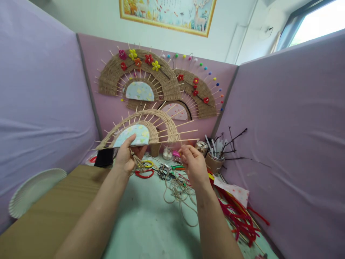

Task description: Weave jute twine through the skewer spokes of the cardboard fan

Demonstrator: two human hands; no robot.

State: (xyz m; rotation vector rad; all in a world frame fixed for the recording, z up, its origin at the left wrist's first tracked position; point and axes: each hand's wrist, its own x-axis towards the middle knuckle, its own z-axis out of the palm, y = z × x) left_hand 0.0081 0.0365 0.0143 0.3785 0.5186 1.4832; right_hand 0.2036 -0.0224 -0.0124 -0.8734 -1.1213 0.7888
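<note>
My left hand [126, 155] grips the lower edge of a half-woven fan [151, 126], a half paper plate with wooden skewers fanning out and jute twine woven between them. The fan is held upright above the table. My right hand [192, 162] is closed in a pinch beside the fan's right end, on a thin jute twine [180, 189] that trails down in loose loops onto the table. The rightmost skewers stand bare, with no twine on them.
Two finished woven fans [140, 77] with felt flowers hang on the back partition. On the table lie red pipe cleaners [237, 216], scissors [162, 172], a cup of twigs and tools [215, 158], a brown board [54, 208] and paper plates [32, 190]. Purple partitions close in on three sides.
</note>
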